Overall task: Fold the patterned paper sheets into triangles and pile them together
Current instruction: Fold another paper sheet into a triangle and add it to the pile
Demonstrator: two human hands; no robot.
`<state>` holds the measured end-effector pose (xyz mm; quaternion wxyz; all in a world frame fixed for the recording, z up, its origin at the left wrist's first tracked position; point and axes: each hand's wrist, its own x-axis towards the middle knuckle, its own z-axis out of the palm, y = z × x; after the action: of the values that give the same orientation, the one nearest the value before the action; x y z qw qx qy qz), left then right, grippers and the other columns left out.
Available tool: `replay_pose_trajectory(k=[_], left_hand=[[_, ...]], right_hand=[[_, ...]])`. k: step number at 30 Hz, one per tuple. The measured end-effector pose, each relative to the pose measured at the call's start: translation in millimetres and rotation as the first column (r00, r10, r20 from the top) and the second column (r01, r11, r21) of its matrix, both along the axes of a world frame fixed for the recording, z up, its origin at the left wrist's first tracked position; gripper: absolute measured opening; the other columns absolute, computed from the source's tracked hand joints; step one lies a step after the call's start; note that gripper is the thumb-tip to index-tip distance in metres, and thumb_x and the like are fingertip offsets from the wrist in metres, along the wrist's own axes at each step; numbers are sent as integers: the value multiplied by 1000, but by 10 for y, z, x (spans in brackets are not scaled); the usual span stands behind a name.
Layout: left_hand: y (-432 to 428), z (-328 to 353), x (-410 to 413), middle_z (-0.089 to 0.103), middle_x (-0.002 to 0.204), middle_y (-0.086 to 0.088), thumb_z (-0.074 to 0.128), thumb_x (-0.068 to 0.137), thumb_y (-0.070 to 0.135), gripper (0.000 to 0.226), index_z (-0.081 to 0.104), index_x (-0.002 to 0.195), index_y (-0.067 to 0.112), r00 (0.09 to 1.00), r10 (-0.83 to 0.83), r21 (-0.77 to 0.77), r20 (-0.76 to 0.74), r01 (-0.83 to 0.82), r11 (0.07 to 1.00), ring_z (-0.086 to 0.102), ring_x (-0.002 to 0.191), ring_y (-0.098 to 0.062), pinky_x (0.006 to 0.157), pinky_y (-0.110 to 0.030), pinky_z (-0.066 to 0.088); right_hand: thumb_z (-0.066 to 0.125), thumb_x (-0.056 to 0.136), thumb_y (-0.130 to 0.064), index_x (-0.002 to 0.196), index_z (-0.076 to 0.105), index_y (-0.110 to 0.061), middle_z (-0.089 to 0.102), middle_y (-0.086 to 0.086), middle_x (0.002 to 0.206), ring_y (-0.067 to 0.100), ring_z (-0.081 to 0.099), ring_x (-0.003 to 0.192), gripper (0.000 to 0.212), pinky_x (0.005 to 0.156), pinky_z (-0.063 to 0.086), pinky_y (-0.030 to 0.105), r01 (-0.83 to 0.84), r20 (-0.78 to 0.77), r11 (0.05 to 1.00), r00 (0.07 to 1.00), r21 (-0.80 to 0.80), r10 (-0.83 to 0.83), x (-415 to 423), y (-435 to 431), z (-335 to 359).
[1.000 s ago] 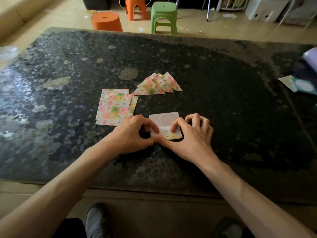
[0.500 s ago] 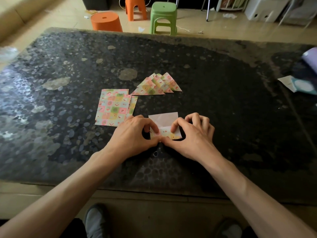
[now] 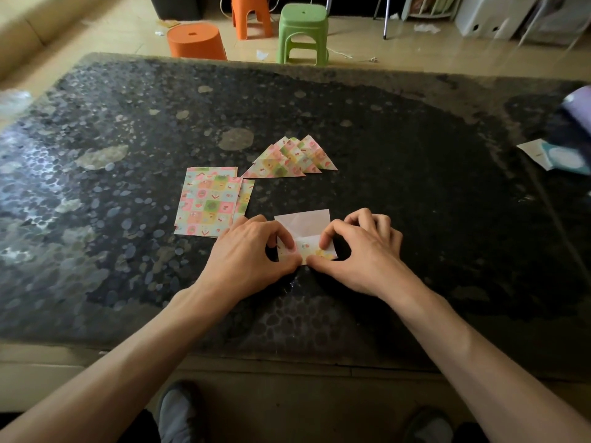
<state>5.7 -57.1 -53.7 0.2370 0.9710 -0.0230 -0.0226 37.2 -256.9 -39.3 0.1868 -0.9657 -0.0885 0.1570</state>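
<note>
The patterned paper sheet [image 3: 303,222], white side up with its near edge turned over, is pinched at that fold by the left hand [image 3: 249,257] and the right hand [image 3: 364,254] on the dark table [image 3: 415,187], with the unfolded stack [image 3: 211,203] just to its left and the pile of triangles [image 3: 287,159] beyond.

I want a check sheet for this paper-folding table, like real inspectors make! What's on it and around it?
Surface: dark speckled table with pale worn patches.
Job's things: half-folded sheet, white side up; flat patterned sheets to its left; folded triangles piled behind.
Clutter: pale packet and purple roll at the right edge.
Hands: left hand and right hand both pinch the sheet's turned-up near edge.
Cables: thin white cord on the floor.
Surroundings: green stool and orange stools beyond the table.
</note>
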Motion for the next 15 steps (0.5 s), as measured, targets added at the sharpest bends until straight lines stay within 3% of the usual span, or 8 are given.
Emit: replay_pose_trajectory(k=[15], left_hand=[[-127, -44, -60, 45, 97, 18, 65, 83, 69, 34, 61, 102, 41, 995, 97, 24, -7, -97, 995, 43, 105, -10, 88, -31, 34]], right_hand=[[72, 85, -62, 100, 61, -41, 33, -12, 127, 20, 23, 138, 28, 112, 22, 42, 6, -50, 1000, 999, 1, -6, 44, -18, 79]])
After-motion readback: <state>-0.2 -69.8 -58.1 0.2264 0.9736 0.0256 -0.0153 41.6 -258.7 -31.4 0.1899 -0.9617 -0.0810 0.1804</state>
